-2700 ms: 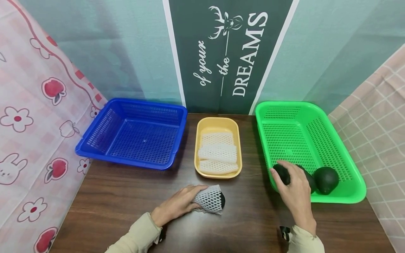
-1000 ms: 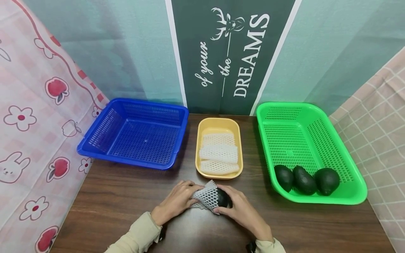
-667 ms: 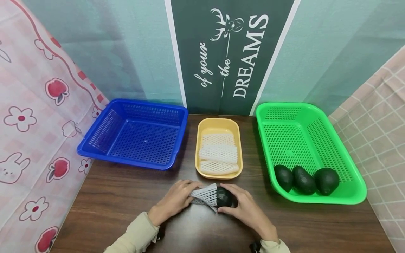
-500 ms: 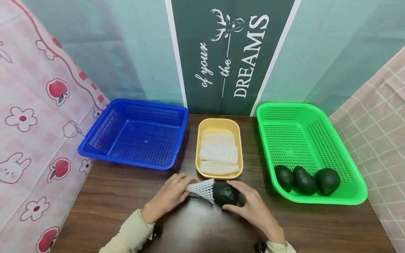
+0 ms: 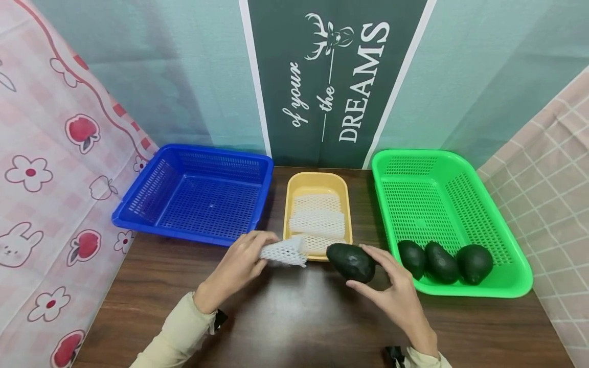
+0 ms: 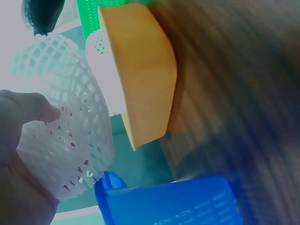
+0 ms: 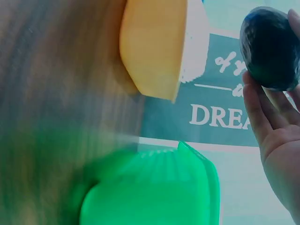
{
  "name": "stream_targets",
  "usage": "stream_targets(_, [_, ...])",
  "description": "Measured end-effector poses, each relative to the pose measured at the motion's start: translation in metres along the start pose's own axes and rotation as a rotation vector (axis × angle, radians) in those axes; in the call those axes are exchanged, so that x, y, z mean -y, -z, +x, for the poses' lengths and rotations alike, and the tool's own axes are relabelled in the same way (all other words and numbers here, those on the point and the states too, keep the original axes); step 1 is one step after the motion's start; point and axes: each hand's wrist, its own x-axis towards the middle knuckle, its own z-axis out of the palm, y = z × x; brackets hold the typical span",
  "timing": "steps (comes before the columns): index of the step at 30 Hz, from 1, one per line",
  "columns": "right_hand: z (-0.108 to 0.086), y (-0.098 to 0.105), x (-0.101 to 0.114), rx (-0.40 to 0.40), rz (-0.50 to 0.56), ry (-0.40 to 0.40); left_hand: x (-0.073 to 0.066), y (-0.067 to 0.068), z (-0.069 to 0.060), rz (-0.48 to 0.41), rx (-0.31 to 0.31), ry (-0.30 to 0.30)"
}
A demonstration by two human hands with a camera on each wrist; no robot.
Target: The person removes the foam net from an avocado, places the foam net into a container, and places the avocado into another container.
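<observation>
In the head view my left hand (image 5: 241, 263) holds a white foam net sleeve (image 5: 284, 251), its mouth facing right. The left wrist view shows the thumb pressed on the mesh of that foam net sleeve (image 6: 70, 117). My right hand (image 5: 398, 294) grips a dark avocado (image 5: 352, 261) by its thick end, the narrow end toward the sleeve. A gap separates the avocado from the sleeve. In the right wrist view the avocado (image 7: 271, 49) sits between fingers and thumb, lifted off the table.
A yellow tray (image 5: 317, 177) with several foam net sleeves (image 5: 317, 222) stands just behind the hands. At left is a blue basket (image 5: 209, 204). The green basket (image 5: 416, 204) at right holds three avocados (image 5: 443, 263). Curtains surround the wooden table (image 5: 294, 327).
The right hand has gone from the green basket to the sleeved avocado. The avocado has come out of the sleeve and moved right; the left hand has drawn the sleeve left and up.
</observation>
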Motion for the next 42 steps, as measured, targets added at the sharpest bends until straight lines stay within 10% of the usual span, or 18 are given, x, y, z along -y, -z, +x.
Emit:
stream_targets(12, [0.023,0.03,-0.025,-0.264,-0.05,0.075,-0.002,-0.014,0.047,-0.001,-0.098,0.088])
stream_targets(17, [0.03,0.041,-0.037,-0.319,-0.1,-0.032,-0.003,-0.028,0.067,0.044,-0.15,0.104])
stream_targets(24, [0.037,0.051,-0.056,-0.272,-0.27,-0.349,-0.003,-0.05,0.086,0.071,-0.2,0.162])
stream_targets(42, [0.043,0.048,-0.08,-0.032,-0.329,-0.631,0.02,-0.093,0.121,0.223,-0.098,0.294])
